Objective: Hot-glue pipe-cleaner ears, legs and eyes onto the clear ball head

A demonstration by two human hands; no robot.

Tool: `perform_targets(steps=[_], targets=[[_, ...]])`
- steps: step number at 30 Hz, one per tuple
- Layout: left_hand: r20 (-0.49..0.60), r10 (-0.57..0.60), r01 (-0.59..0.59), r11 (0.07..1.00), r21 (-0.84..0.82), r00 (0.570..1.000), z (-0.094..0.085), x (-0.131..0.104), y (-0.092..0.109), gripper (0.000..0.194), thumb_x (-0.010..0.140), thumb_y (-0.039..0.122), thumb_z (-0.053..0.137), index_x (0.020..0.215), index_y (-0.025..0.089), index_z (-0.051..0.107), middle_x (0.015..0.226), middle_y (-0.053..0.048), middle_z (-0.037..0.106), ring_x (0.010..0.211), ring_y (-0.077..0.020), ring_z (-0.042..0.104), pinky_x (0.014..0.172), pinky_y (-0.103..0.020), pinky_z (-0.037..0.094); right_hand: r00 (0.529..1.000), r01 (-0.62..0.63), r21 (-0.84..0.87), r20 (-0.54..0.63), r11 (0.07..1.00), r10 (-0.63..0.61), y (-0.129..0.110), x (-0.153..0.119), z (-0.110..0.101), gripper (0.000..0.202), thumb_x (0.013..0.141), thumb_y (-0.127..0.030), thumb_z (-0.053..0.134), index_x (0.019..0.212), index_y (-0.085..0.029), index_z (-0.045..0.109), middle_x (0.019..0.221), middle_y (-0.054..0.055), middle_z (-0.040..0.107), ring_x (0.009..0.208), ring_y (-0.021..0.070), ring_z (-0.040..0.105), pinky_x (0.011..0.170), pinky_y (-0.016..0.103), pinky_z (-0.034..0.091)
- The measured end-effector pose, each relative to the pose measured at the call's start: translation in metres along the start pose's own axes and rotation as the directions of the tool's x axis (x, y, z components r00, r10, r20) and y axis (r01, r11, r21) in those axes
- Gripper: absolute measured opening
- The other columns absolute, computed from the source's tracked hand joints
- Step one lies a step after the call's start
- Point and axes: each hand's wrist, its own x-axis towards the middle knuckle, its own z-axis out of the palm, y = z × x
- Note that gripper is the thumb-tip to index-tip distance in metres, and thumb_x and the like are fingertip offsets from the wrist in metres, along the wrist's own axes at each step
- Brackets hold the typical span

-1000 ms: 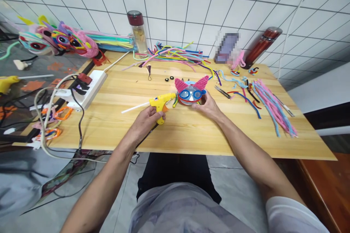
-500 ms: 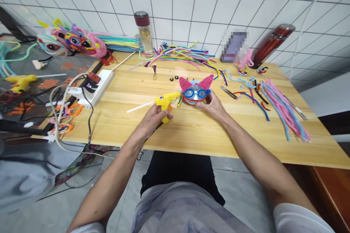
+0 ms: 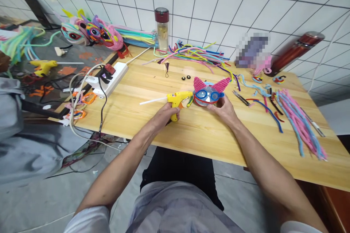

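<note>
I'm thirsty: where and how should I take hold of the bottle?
Probably best to wrap a hand around the bottle's see-through body, below the lid, coming from the near side: it stands upright, with the wall behind it and pipe cleaners lying to both sides.

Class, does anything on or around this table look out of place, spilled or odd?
The tangled black and white cables by the white rectangular power strip look untidy: some droop past the pale wooden table. A pixelated patch near the white tiled wall also looks odd, hiding detail.
</note>
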Motion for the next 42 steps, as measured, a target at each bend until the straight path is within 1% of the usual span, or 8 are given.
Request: perform_targets(steps=[4, 7, 11, 19, 24, 30, 36, 42], targets=[[0.042, 0.013, -0.013, 1.000, 0.003, 0.999, 0.000, 0.001, 0.003, 0.033, 0.072, 0.041, 0.079, 0.094, 0.019, 0.066, 0.071, 0.001, 0.061, 0.066, -0.0153, 0.054, 0.067, -0.030, 0.044, 1.000, -0.011, -0.013, -0.014, 1.000, 0.011, -0.003, 0.000, 0.003, 0.076, 0.063, -0.062, 0.099, 0.123, -0.028, 0.066, 0.133, 0.010, 0.075, 0.130, 0.0366, 0.067, 0.121, 0.058, 0.046], [0.058, 0.021, -0.020, 1.000, -0.004, 0.998, 0.001, 0.003, 0.004, 0.035, 0.072, 0.041, 0.082, 0.094, 0.019, 0.067, 0.072, 0.002, 0.058, 0.064, -0.0133, 0.051, 0.066, -0.029, 0.043, 1.000, -0.004, 0.028, -0.007, 1.000, 0.004, -0.004, 0.001, 0.004, 0.078, 0.062, -0.062, 0.100, 0.123, -0.028, 0.065, 0.135, 0.010, 0.075, 0.132, 0.0358, 0.066, 0.122, 0.056, 0.045], [0.039, 0.041, -0.042, 0.999, 0.030, 0.998, 0.003, 0.007, 0.004, 0.033, 0.071, 0.042, 0.081, 0.090, 0.019, 0.066, 0.075, 0.002, 0.058, 0.064, -0.0125, 0.050, 0.065, -0.029, 0.042, 1.000, -0.004, 0.022, 0.013, 1.000, 0.004, -0.003, 0.002, 0.004, 0.078, 0.063, -0.060, 0.100, 0.126, -0.028, 0.064, 0.141, 0.009, 0.073, 0.137, 0.0347, 0.064, 0.125, 0.054, 0.044], [0.022, 0.078, -0.080, 0.990, 0.112, 0.997, 0.005, 0.010, 0.001, 0.032, 0.071, 0.043, 0.079, 0.086, 0.019, 0.064, 0.073, 0.002, 0.056, 0.063, -0.0127, 0.051, 0.062, -0.027, 0.043, 1.000, -0.010, 0.023, 0.010, 1.000, 0.010, -0.002, 0.001, 0.003, 0.078, 0.063, -0.061, 0.099, 0.124, -0.029, 0.064, 0.138, 0.008, 0.073, 0.136, 0.0348, 0.064, 0.125, 0.054, 0.043], [0.004, 0.086, -0.086, 0.990, 0.116, 0.996, 0.007, 0.010, 0.001, 0.025, 0.073, 0.039, 0.074, 0.083, 0.020, 0.062, 0.070, 0.002, 0.055, 0.061, -0.0125, 0.051, 0.061, -0.027, 0.044, 1.000, -0.004, -0.016, 0.005, 1.000, 0.004, -0.004, 0.001, 0.002, 0.076, 0.063, -0.063, 0.098, 0.122, -0.029, 0.064, 0.133, 0.009, 0.075, 0.131, 0.0351, 0.066, 0.122, 0.055, 0.045], [-0.025, 0.116, -0.110, 0.982, 0.155, 0.993, 0.009, 0.012, -0.002, 0.016, 0.079, 0.033, 0.070, 0.079, 0.019, 0.063, 0.070, 0.001, 0.060, 0.058, -0.0115, 0.053, 0.061, -0.027, 0.043, 1.000, -0.026, -0.076, -0.006, 0.997, 0.026, -0.004, 0.000, -0.001, 0.072, 0.067, -0.063, 0.096, 0.122, -0.029, 0.064, 0.132, 0.008, 0.074, 0.127, 0.0353, 0.067, 0.118, 0.056, 0.048], [-0.080, 0.127, -0.110, 0.976, 0.190, 0.989, 0.010, 0.015, -0.011, 0.014, 0.084, 0.032, 0.066, 0.082, 0.018, 0.064, 0.069, 0.000, 0.064, 0.055, -0.0122, 0.055, 0.058, -0.028, 0.042, 1.000, -0.020, -0.064, -0.002, 0.998, 0.020, -0.003, 0.001, -0.001, 0.070, 0.067, -0.060, 0.097, 0.120, -0.029, 0.063, 0.132, 0.009, 0.074, 0.129, 0.0342, 0.067, 0.119, 0.054, 0.048], [-0.076, 0.133, -0.117, 0.975, 0.188, 0.988, 0.010, 0.013, -0.011, 0.012, 0.088, 0.029, 0.063, 0.085, 0.018, 0.064, 0.069, 0.003, 0.064, 0.055, -0.0101, 0.056, 0.058, -0.024, 0.043, 0.999, -0.037, -0.050, -0.037, 0.998, 0.035, -0.007, 0.000, 0.000, 0.071, 0.064, -0.057, 0.100, 0.118, -0.027, 0.065, 0.129, 0.008, 0.077, 0.128, 0.0323, 0.069, 0.118, 0.052, 0.051]])
